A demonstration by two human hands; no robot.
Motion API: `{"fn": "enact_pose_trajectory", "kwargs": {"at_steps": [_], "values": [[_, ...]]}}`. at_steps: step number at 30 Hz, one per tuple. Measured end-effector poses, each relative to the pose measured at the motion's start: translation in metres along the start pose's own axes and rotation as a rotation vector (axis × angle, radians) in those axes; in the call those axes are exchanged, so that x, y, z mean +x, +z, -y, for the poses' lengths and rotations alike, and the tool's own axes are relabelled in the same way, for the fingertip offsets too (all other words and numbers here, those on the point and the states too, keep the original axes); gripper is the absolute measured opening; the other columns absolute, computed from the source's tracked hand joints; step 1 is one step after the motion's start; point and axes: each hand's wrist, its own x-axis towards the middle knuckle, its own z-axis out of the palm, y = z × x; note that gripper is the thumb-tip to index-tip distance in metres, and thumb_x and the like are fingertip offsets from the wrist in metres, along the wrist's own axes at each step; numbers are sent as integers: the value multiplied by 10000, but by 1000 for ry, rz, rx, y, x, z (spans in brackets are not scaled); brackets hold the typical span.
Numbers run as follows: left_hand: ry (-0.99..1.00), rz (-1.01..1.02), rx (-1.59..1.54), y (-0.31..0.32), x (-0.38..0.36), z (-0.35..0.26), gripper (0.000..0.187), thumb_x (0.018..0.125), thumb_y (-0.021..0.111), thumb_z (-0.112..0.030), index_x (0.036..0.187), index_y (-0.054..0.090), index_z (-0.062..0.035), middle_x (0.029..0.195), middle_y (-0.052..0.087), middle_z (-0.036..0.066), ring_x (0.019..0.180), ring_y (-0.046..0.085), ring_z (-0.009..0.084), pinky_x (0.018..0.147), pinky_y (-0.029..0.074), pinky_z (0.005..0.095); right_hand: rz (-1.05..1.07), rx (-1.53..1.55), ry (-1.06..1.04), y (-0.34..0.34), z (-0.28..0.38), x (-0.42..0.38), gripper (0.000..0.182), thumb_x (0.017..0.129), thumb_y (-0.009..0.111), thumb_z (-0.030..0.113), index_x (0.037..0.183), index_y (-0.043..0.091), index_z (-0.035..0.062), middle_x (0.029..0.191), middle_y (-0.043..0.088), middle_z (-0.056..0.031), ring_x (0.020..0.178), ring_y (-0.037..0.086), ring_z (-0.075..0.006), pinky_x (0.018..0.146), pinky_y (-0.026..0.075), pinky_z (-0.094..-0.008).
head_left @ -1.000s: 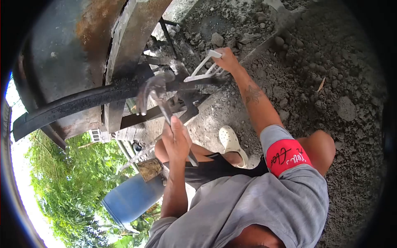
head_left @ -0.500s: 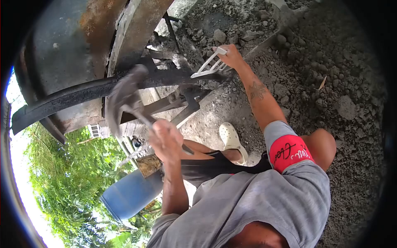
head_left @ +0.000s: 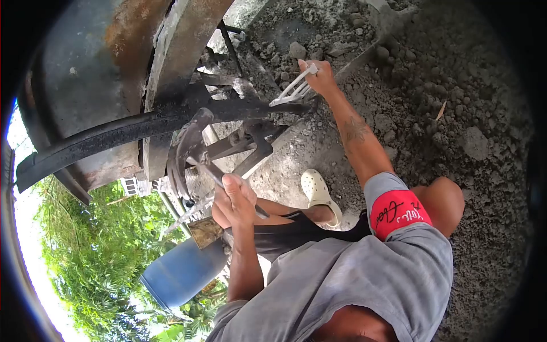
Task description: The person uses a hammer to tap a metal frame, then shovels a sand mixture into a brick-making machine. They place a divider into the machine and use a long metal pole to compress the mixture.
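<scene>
My left hand (head_left: pixel 235 199) is wrapped round the handle of a hammer (head_left: pixel 191 145), whose dark head is raised and partly smeared by motion in front of the metal frame. Farther up and to the right, my right hand (head_left: pixel 320 77) grips a white slotted piece (head_left: pixel 296 88). The lower end of this piece lies against the dark curved bar (head_left: pixel 114 131), near the bar's right end. That bar runs across the large rusty metal body (head_left: pixel 94 68).
Dark metal struts (head_left: pixel 250 151) stand below the bar. Rubble (head_left: pixel 297 50) and loose soil (head_left: pixel 476 142) cover the ground at top and right. A cream clog (head_left: pixel 316 191) is on my foot. A blue barrel (head_left: pixel 185 273) lies lower left, beside green plants (head_left: pixel 80 239).
My left hand and the hammer have shifted a little right and down, and the hammer is less blurred. The white piece has tilted slightly in my right hand.
</scene>
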Motion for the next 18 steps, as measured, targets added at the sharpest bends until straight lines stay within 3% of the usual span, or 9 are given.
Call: {"fn": "enact_pose_trajectory", "kwargs": {"at_steps": [4,5,8,16,18], "values": [[58,72,-53,1,-5,-18,391,919,391,-422,762,380,-64,538,356,1,386,306,64,321,238,202,-4,-152,193,1,17,29,265,801,571,199,645,570,-15,491,479,-111,414,423,-236,448,359,-368],[36,33,-49,5,-6,-19,424,918,396,-418,707,365,-52,522,355,4,393,321,74,341,236,209,-27,-119,195,2,18,30,298,808,555,225,625,557,-10,478,457,-120,409,414,-237,451,348,-381],[49,43,40,9,-5,-20,416,921,390,-416,724,378,-50,529,366,10,392,322,75,344,239,210,-31,-117,238,4,18,35,300,799,558,236,633,557,-15,492,464,-137,424,423,-254,463,359,-385],[16,81,43,12,9,-31,393,907,407,-443,806,380,-64,551,355,3,384,322,66,330,256,202,-81,-149,99,11,6,32,251,785,569,196,652,581,-17,506,492,-144,473,461,-274,509,385,-413],[37,115,7,10,11,-31,383,910,404,-433,810,379,-64,554,358,6,381,324,67,330,256,202,114,-65,84,6,9,36,259,789,580,202,641,583,-11,496,490,-132,455,453,-264,487,370,-402]]}}
